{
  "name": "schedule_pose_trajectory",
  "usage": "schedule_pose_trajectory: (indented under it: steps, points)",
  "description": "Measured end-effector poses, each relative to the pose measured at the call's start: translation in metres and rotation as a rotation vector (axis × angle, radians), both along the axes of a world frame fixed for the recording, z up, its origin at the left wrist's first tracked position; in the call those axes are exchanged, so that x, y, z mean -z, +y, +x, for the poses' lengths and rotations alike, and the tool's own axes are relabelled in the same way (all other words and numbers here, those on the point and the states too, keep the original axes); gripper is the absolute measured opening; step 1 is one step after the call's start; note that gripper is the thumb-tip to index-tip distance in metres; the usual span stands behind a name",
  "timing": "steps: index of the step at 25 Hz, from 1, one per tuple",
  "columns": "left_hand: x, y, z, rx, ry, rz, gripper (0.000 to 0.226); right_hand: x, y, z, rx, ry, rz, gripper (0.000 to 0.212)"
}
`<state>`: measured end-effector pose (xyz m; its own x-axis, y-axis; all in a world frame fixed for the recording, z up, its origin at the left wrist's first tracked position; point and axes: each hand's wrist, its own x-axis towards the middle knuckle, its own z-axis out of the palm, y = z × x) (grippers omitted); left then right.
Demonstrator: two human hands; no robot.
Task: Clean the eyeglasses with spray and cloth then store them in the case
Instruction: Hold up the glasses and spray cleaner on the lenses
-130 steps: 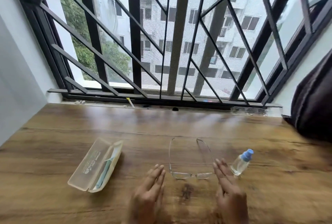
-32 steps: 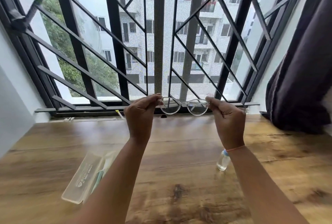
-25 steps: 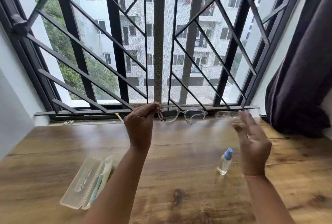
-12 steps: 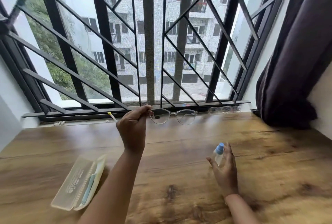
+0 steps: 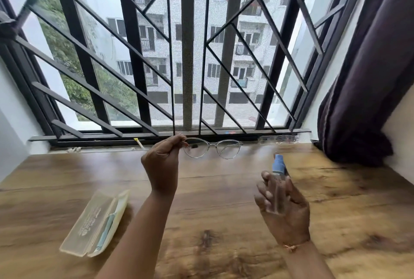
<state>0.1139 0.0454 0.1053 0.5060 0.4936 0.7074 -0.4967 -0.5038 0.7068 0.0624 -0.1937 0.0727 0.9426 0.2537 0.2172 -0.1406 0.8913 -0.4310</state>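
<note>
My left grip [image 5: 161,162] is pinching the clear-framed, oval-lensed eyeglasses [image 5: 212,147] at their left end, between thumb and fingertips. It is holding them raised over the brown wood-grain desk [image 5: 224,211], lenses level, in front of the black metal window grille [image 5: 139,54]. My right grip [image 5: 284,207] is wrapping its fingers round the small clear spray bottle with the blue cap [image 5: 279,165]. The bottle is standing upright in it, cap above the fingers, below and to the right of the eyeglasses and apart from them; this grip is motion-blurred. The translucent pale-yellow eyeglass case [image 5: 89,227] is lying open on the desk to my left, with a light-blue cloth [image 5: 104,232] showing inside it. A dark purple curtain [image 5: 358,77] is hanging at the right edge.
</note>
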Motion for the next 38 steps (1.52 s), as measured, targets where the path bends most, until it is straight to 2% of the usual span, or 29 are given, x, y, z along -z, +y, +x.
schedule_pose_trajectory:
  steps: [1,3,7,8,10,12,13,15,16,17,18,20,24,29,32,36,38]
  points:
    - [-0.001,-0.001,-0.002,-0.003,-0.007,0.0,0.019,-0.008,0.004,-0.005,-0.11,-0.035,0.084,0.035]
    - [-0.003,-0.003,-0.004,0.011,-0.013,0.0,0.019,-0.022,0.011,-0.013,-0.149,-0.089,0.104,0.021]
    - [-0.007,-0.007,-0.012,0.001,-0.016,-0.004,0.018,-0.033,0.014,-0.027,-0.172,-0.097,0.092,0.017]
    - [-0.008,-0.007,-0.013,-0.004,-0.018,-0.003,0.018,-0.036,0.013,-0.029,-0.216,-0.068,0.107,0.019]
    - [-0.009,-0.008,-0.014,-0.007,-0.027,-0.001,0.019,-0.043,0.013,-0.031,-0.225,-0.043,0.077,0.043]
    - [-0.013,-0.009,-0.016,-0.003,-0.05,-0.009,0.019,-0.059,0.02,-0.034,-0.037,-0.122,-0.212,0.063]
    - [-0.016,-0.009,-0.016,0.002,-0.057,-0.018,0.019,-0.066,0.028,-0.036,0.173,-0.196,-0.447,0.063]
    - [-0.022,-0.01,-0.014,0.004,-0.058,-0.018,0.017,-0.082,0.049,-0.042,0.772,-0.378,-0.943,0.059]
    - [-0.023,-0.011,-0.012,-0.001,-0.061,-0.005,0.017,-0.089,0.059,-0.046,1.062,-0.5,-1.11,0.057]
    - [-0.024,-0.012,-0.011,-0.008,-0.065,0.007,0.017,-0.094,0.068,-0.049,1.28,-0.618,-1.192,0.056]
    - [-0.024,-0.013,-0.01,-0.013,-0.065,0.011,0.017,-0.097,0.075,-0.05,1.407,-0.705,-1.228,0.056]
    - [-0.025,-0.017,-0.01,-0.017,-0.065,0.004,0.015,-0.103,0.082,-0.05,1.495,-0.755,-1.286,0.055]
    - [-0.026,-0.022,-0.008,-0.019,-0.073,-0.021,0.016,-0.101,0.089,-0.041,1.567,-0.718,-1.395,0.057]
    - [-0.029,-0.023,-0.007,-0.032,-0.106,-0.027,0.015,-0.085,0.094,-0.02,1.517,-0.733,-1.566,0.071]
    - [-0.031,-0.024,-0.005,-0.048,-0.094,-0.035,0.019,-0.078,0.096,-0.011,1.466,-0.693,-1.532,0.069]
    - [-0.031,-0.021,-0.004,-0.054,-0.086,-0.045,0.018,-0.08,0.086,-0.011,1.635,-0.559,-1.354,0.051]
    - [-0.03,-0.019,-0.004,-0.046,-0.085,-0.08,0.017,-0.086,0.073,-0.014,1.478,-0.411,-1.14,0.06]
